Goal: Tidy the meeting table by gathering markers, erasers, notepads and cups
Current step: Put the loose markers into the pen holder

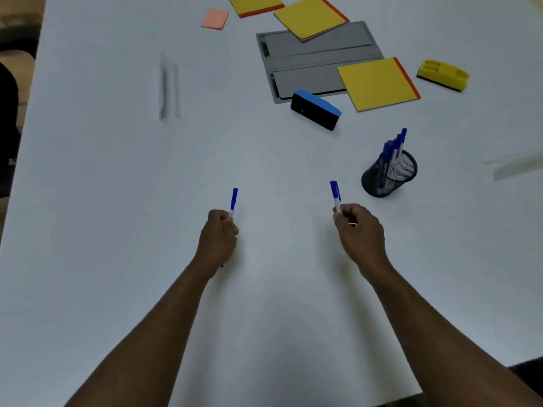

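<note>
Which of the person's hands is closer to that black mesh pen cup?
Right. The right hand, holding a blue marker, sits just below-left of the black mesh pen cup. The left hand, holding another marker, is much farther off to the cup's left.

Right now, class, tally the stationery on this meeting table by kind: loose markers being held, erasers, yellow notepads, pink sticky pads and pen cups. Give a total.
Held markers: 2, one in the left hand at, one in the right hand at
Erasers: 2, blue and yellow
Yellow notepads: 3
Pink sticky pads: 1
Pen cups: 1
Total: 9
</note>
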Demonstrator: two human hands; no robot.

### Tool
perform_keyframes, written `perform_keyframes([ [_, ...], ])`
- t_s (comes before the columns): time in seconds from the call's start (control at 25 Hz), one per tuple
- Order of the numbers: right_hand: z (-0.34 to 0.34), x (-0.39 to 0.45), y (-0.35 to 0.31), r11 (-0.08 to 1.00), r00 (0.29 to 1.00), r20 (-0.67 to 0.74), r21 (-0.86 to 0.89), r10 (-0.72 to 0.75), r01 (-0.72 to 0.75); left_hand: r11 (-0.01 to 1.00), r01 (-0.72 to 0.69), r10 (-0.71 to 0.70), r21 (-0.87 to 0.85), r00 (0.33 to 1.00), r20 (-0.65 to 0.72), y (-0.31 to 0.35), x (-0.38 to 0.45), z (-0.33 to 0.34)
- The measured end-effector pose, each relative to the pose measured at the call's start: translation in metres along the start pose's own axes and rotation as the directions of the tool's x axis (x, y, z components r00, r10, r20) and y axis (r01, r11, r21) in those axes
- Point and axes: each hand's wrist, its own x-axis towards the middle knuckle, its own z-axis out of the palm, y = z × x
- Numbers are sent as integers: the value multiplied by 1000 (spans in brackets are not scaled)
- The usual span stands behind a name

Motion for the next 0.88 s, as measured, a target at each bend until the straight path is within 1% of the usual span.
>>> perform_keyframes([
  [0.04, -19, 7, 2, 1000, 998, -64, 17, -13, 14, 992, 63, -62, -110, 998, 17, 6, -14, 11],
  [0.12, -54, 22, 4, 999, 984, -173, 34, -36, 42, 944, 161, -149, -288, 987, 65, 19, -38, 32],
  [0.2, -85, 43, 2, 996, 963, -254, 5, -88, 92, 894, 204, -178, -399, 979, 101, 36, -58, 48],
  [0.28, -109, 64, -4, 989, 944, -296, -14, -143, 145, 880, 187, -154, -436, 982, 110, 54, -76, 63],
  [0.4, -131, 91, -9, 978, 925, -321, -25, -202, 205, 902, 132, -107, -410, 991, 83, 76, -96, 84],
  [0.52, -140, 114, -11, 966, 922, -291, -36, -254, 254, 921, 89, -78, -380, 996, 44, 88, -109, 105],
  [0.64, -140, 132, -11, 948, 919, -230, -74, -320, 311, 931, 75, -68, -356, 997, 32, 96, -122, 125],
  [0.88, -132, 155, 4, 927, 939, -30, -172, -343, 333, 924, 89, -101, -373, 995, -12, 104, -135, 152],
])
